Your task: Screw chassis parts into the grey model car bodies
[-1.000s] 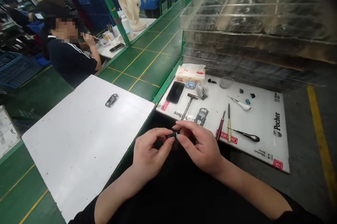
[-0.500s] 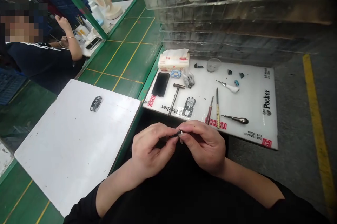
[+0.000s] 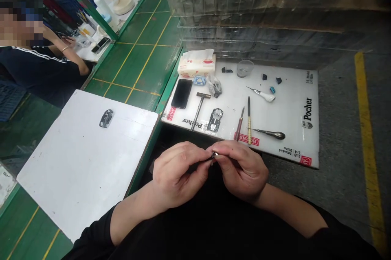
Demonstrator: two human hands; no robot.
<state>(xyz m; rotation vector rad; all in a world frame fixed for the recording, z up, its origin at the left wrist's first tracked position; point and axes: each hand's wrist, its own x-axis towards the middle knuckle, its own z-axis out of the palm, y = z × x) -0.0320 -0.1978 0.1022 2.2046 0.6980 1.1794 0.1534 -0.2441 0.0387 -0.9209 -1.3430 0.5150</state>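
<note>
Between the fingertips of both hands sits a small dark part (image 3: 215, 154) with a shiny edge, mostly covered by the fingers, so its kind cannot be made out. My left hand (image 3: 180, 174) pinches it from the left, thumb below and forefinger above. From the right, my right hand (image 3: 244, 168) closes on the same part with thumb and forefinger. Just beyond the hands, on a white printed board (image 3: 293, 105), lie a silver-black toy car piece (image 3: 215, 120), a dark red-handled tool (image 3: 239, 123), a yellow-handled file (image 3: 249, 121) and a black-handled awl (image 3: 269, 133).
Farther back are a T-handled tool (image 3: 200, 109), a phone (image 3: 182, 93), a tissue box (image 3: 196, 64), a clear cup (image 3: 245, 68) and a white-handled pick (image 3: 263, 94). Stacked clear trays (image 3: 262, 12) rise behind. A small car (image 3: 106, 118) rests on the left white board (image 3: 88, 178). A co-worker (image 3: 39, 64) sits at far left.
Both hands stay closed on the small part, which has turned slightly and shifted a little right. The view has moved a bit. The co-worker's raised hand has come down.
</note>
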